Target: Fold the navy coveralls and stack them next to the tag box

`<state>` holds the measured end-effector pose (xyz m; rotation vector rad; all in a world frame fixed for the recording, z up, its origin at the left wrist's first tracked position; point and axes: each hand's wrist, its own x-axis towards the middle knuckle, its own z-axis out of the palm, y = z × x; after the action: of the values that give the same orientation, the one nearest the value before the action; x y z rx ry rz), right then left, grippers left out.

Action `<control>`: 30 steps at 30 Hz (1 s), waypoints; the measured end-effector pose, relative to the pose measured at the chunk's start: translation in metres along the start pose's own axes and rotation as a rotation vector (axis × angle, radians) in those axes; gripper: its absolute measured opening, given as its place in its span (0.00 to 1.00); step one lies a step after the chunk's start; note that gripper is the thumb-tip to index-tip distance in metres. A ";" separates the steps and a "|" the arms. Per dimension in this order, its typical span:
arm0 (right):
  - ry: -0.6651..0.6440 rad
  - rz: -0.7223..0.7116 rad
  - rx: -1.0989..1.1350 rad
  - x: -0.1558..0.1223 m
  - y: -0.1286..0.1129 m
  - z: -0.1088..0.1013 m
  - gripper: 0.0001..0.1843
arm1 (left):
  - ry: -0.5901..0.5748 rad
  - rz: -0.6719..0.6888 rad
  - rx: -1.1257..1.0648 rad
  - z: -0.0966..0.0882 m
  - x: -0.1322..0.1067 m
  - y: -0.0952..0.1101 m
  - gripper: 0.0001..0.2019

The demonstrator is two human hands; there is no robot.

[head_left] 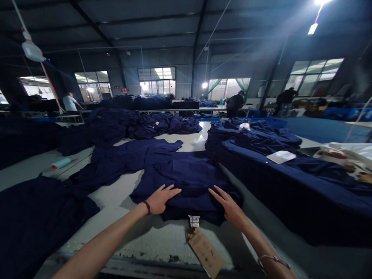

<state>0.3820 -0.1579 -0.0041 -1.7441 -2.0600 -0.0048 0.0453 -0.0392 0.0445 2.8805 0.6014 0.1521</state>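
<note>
A navy garment lies spread on the pale work table right in front of me. On its left part rests my left hand, palm down with the fingers stretched out. My right hand touches the garment's right side, its fingers straight and spread. Between the hands, at the near edge of the cloth, a white label sticks out. A brown card hang tag hangs from there over the table's front edge. Neither hand grips anything.
Navy garments are heaped at left, and a long navy pile with a white card stands at right. A teal thread spool lies on the table. Several people work far back. A patterned bag sits at far right.
</note>
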 end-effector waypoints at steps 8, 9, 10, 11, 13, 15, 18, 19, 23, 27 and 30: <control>-0.276 0.046 0.171 -0.009 -0.001 -0.045 0.30 | -0.181 -0.013 -0.165 -0.020 -0.007 -0.001 0.34; -0.237 0.052 0.226 -0.006 -0.005 -0.052 0.24 | -0.140 -0.007 -0.203 -0.024 -0.003 0.000 0.29; -0.162 0.059 0.272 0.000 -0.010 -0.058 0.21 | -0.068 -0.007 -0.240 -0.026 0.002 0.001 0.24; -0.055 0.076 0.302 0.007 -0.016 -0.061 0.20 | 0.026 -0.014 -0.273 -0.028 0.008 0.002 0.19; 0.125 0.072 0.327 0.025 -0.030 -0.060 0.20 | 0.226 -0.065 -0.313 -0.028 0.024 0.005 0.14; 0.168 0.009 0.348 0.043 -0.042 -0.050 0.17 | 0.338 -0.137 -0.299 -0.023 0.041 0.010 0.10; 0.088 -0.086 0.306 0.062 -0.050 -0.029 0.15 | 0.272 -0.196 -0.212 -0.007 0.057 0.015 0.06; 0.037 -0.100 0.280 0.065 -0.050 -0.022 0.15 | 0.222 -0.191 -0.182 -0.002 0.059 0.016 0.08; -0.173 -0.064 0.142 0.058 -0.038 -0.002 0.26 | 0.044 -0.098 -0.102 0.013 0.059 0.009 0.31; -0.286 0.099 -0.043 0.040 -0.031 0.007 0.47 | -0.084 -0.044 -0.068 0.013 0.064 -0.006 0.45; -0.290 0.200 -0.141 0.032 -0.031 0.011 0.50 | -0.130 -0.035 -0.035 0.013 0.072 -0.019 0.49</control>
<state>0.3463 -0.1315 0.0051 -2.1397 -2.1140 0.1769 0.1052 0.0050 0.0317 2.8178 0.6175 -0.0296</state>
